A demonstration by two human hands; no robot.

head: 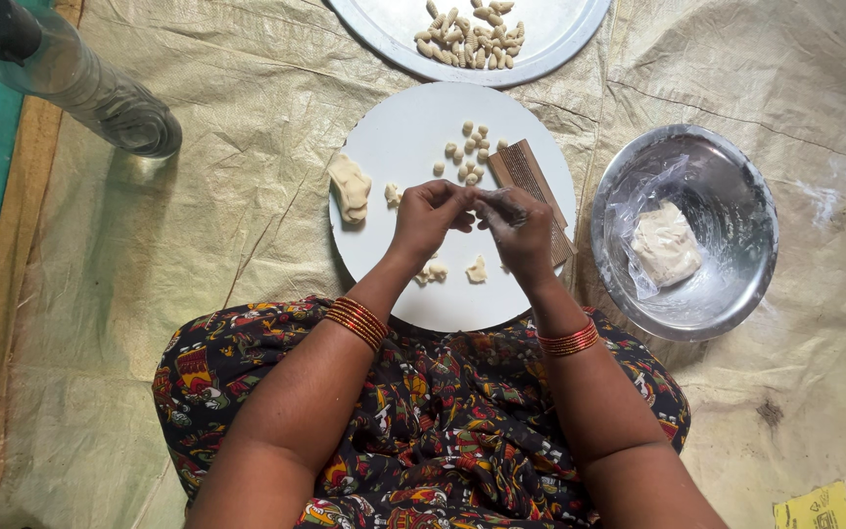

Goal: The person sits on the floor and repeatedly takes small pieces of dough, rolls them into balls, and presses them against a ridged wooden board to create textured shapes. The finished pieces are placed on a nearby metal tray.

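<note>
Both hands meet above the round white board. The left hand and right hand each have the grip closed on one small piece of pale dough, pinched between the fingertips, apparently for pulling it apart. The ridged brown wooden paddle lies just right of the small dough pellets. A larger dough lump sits left. The steel bowl with bagged dough stands right; the far steel tray carries shaped pieces.

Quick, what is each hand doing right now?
Left hand: fingers pinched shut, apparently on dough; too small to confirm.
Right hand: closed, fingertips meeting the left's.
</note>
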